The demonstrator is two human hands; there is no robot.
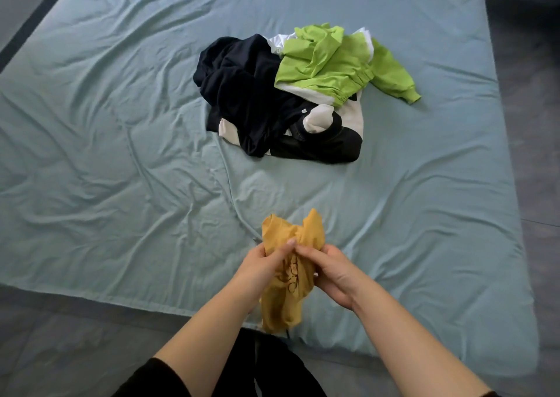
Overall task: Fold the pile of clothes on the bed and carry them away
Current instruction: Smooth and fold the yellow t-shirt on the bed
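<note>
A bunched mustard-yellow garment with dark lettering hangs above the near edge of the bed. My left hand and my right hand both grip its upper part, fingertips nearly touching. Farther back, in the middle of the bed, lies the pile of clothes: a navy garment on the left, a lime-green and white top on the right, and a black and white piece at the front.
The bed wears a wrinkled pale blue sheet. Its near edge runs just in front of me, with grey floor below. A dark strip borders the bed at the far left.
</note>
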